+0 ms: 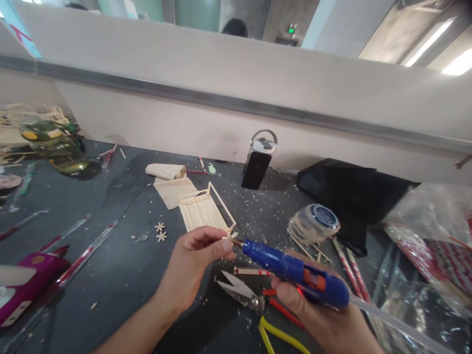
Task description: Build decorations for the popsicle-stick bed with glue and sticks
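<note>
My right hand (313, 309) is wrapped around a blue hot glue gun (291, 268), a clear glue stick (391, 317) running out of its back end. The gun's metal nozzle points left, meeting the fingertips of my left hand (206, 250). Thumb and fingers there pinch a small wooden piece (233, 235), mostly hidden. Just beyond them lies a small model of thin wooden sticks (202, 211), a slatted platform with a raised rail; whether the pinched piece touches it I cannot tell. Below the gun rest scissors (241, 290) and yellow-handled pliers (282, 337).
Behind stands a black and white device with a handle (257, 167). A clear round container (313, 223) and black sheet (342, 184) lie right, beside plastic bags (435, 236). Brown paper (173, 189), small star shapes (161, 232), a bottle (61, 147) and a magenta tool (33, 280) are left.
</note>
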`<state>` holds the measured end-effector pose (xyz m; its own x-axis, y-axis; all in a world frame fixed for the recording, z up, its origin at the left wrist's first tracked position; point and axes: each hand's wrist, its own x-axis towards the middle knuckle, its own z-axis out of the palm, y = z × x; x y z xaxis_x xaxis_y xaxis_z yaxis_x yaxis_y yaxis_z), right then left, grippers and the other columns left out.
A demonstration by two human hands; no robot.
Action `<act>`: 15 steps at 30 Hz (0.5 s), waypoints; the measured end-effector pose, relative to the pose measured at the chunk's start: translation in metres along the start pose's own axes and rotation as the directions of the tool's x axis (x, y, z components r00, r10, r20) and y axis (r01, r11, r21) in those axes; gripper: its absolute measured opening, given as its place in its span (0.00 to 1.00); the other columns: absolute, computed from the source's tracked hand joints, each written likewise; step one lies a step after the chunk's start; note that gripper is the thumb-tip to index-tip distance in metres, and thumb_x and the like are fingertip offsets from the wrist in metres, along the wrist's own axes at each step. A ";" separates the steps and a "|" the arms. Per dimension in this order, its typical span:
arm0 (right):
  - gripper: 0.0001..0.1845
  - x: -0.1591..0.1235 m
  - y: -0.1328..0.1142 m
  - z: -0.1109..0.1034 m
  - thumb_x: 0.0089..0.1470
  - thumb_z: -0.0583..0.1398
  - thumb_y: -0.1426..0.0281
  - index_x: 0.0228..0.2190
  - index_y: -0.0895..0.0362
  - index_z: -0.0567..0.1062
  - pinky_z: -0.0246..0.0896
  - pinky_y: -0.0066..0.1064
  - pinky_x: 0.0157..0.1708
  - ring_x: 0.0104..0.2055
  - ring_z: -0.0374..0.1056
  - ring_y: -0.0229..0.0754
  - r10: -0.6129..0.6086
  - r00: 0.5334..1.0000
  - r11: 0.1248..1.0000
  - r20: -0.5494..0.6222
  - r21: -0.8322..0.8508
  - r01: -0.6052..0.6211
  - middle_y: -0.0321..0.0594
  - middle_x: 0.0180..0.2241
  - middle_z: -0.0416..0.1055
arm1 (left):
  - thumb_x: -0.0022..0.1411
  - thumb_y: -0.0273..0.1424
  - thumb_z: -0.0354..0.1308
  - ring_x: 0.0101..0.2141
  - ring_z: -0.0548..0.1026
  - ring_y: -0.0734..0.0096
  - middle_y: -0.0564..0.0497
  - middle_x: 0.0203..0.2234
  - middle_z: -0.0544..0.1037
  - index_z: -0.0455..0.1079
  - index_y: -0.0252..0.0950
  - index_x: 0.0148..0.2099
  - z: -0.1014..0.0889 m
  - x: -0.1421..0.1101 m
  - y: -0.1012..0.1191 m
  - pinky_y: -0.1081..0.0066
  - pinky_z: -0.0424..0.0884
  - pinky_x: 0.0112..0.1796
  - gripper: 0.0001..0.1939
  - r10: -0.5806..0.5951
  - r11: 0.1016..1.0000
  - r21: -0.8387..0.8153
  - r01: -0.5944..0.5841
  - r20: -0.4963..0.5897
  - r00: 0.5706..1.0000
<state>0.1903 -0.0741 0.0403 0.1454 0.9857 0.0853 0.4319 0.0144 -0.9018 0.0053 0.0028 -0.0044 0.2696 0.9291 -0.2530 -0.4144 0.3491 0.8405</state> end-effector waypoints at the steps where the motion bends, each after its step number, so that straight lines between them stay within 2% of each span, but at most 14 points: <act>1: 0.15 0.000 0.001 0.000 0.47 0.65 0.53 0.25 0.52 0.78 0.72 0.31 0.23 0.23 0.72 0.44 0.005 1.000 1.000 0.003 -0.006 -0.005 0.36 0.20 0.75 | 0.46 0.29 0.72 0.24 0.76 0.76 0.54 0.22 0.79 0.77 0.34 0.30 0.000 0.000 0.000 0.77 0.71 0.30 0.09 0.003 1.000 -0.004 -0.003 -0.005 1.000; 5: 0.15 0.000 0.007 0.001 0.45 0.66 0.53 0.27 0.52 0.78 0.74 0.32 0.26 0.26 0.74 0.45 0.115 0.992 0.993 -0.047 -0.025 -0.117 0.37 0.24 0.78 | 0.46 0.29 0.72 0.24 0.76 0.75 0.53 0.22 0.79 0.77 0.34 0.30 -0.001 0.000 0.001 0.77 0.71 0.30 0.09 0.017 1.000 -0.010 -0.017 -0.017 1.000; 9: 0.18 -0.002 0.012 0.005 0.43 0.66 0.51 0.29 0.52 0.78 0.73 0.32 0.25 0.26 0.75 0.46 0.229 0.969 0.972 -0.089 0.066 -0.224 0.38 0.24 0.78 | 0.46 0.30 0.72 0.24 0.77 0.75 0.53 0.22 0.79 0.77 0.35 0.30 -0.002 0.000 0.001 0.77 0.71 0.31 0.08 0.036 0.999 -0.030 -0.036 -0.008 0.999; 11: 0.22 -0.004 0.016 0.007 0.41 0.67 0.50 0.34 0.52 0.78 0.73 0.32 0.23 0.24 0.74 0.45 0.252 0.961 0.965 -0.115 0.108 -0.240 0.37 0.23 0.78 | 0.46 0.30 0.72 0.24 0.77 0.76 0.54 0.22 0.79 0.77 0.35 0.30 -0.002 0.000 0.001 0.78 0.70 0.31 0.08 0.033 0.999 -0.030 -0.034 -0.006 0.999; 13: 0.27 -0.006 0.020 0.007 0.40 0.67 0.49 0.38 0.53 0.78 0.74 0.33 0.25 0.25 0.75 0.46 0.253 0.953 0.965 -0.166 0.109 -0.237 0.39 0.26 0.79 | 0.46 0.30 0.72 0.24 0.77 0.76 0.53 0.22 0.79 0.77 0.35 0.30 -0.002 0.001 0.001 0.78 0.70 0.31 0.08 0.029 0.999 -0.025 -0.030 -0.014 0.999; 15: 0.26 -0.008 0.024 0.006 0.38 0.68 0.49 0.36 0.53 0.79 0.75 0.34 0.29 0.28 0.76 0.47 0.243 0.949 0.970 -0.200 0.072 -0.233 0.42 0.32 0.81 | 0.46 0.30 0.72 0.24 0.77 0.75 0.53 0.22 0.79 0.77 0.35 0.30 -0.001 0.001 0.001 0.77 0.70 0.31 0.08 0.028 0.999 -0.016 -0.028 -0.028 0.999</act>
<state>0.1942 -0.0809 0.0151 0.4212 0.9054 -0.0536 0.3206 -0.2039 -0.9250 0.0037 0.0041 -0.0043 0.2332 0.9415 -0.2432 -0.4355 0.3247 0.8396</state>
